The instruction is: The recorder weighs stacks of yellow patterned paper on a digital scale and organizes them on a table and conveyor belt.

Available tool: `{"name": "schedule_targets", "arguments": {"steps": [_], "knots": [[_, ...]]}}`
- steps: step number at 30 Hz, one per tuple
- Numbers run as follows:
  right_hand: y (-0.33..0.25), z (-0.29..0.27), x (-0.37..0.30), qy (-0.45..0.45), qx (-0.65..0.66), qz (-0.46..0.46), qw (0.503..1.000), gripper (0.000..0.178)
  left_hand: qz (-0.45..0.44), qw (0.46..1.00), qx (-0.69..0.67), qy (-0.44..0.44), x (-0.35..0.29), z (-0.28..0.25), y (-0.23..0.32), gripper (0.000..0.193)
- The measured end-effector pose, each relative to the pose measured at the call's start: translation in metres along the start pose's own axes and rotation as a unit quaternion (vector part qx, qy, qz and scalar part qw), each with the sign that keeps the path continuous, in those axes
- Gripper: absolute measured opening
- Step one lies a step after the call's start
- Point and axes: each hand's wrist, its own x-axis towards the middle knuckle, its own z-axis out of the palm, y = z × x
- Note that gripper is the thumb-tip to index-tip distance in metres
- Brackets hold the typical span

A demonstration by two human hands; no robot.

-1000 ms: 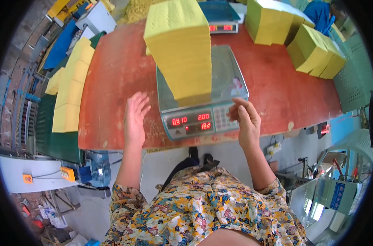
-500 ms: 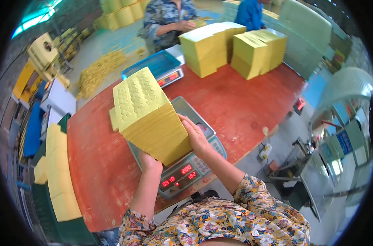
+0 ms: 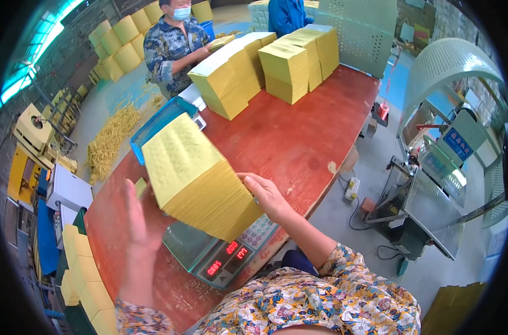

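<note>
The fingers point(image 3: 249, 181) of the right hand point(image 3: 269, 201) rest along the right side of a tall yellow paper stack point(image 3: 209, 192); whether they grip it or only lie against it, I cannot tell. The left hand point(image 3: 145, 229), blurred, is raised to the left of the stack and apart from it, fingers straightened and unclosed. The stack rises over the plate of a scale point(image 3: 188, 251) at the near edge of the red desk point(image 3: 290, 137), and red digits glow on the display point(image 3: 226, 258) facing that edge. A smaller yellow piece point(image 3: 140, 186) shows between the left hand and the stack. At the desk's far edge lies a blue tray point(image 3: 153, 131), with two groups of yellow stacks, a left group point(image 3: 223, 84) and a right group point(image 3: 298, 61), reaching toward the far right corner. Beyond that edge stand a masked person in a camouflage shirt point(image 3: 173, 53) and another in a blue jacket point(image 3: 287, 17). More yellow blocks point(image 3: 86, 273) line the left edge.
</note>
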Motion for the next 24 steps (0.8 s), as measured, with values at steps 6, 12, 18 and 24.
{"name": "schedule_targets", "arguments": {"steps": [6,12,18,24], "knots": [[0.042,-0.039,0.028,0.100,-0.222,-0.085,0.966,0.034,-0.037,0.979,0.197,0.038,0.011,0.036,0.031,0.066],[0.070,-0.060,0.030,-0.078,-0.090,0.077,0.990,0.040,-0.110,0.988,0.036,0.100,0.014,0.048,0.001,0.057],[0.036,-0.111,0.054,-0.134,0.298,0.291,0.899,0.041,-0.062,0.984,0.051,0.157,0.060,0.109,-0.026,0.059],[0.011,-0.206,0.122,-0.067,0.179,0.262,0.946,0.040,-0.073,0.989,0.020,0.123,0.152,0.155,-0.054,0.058]]}}
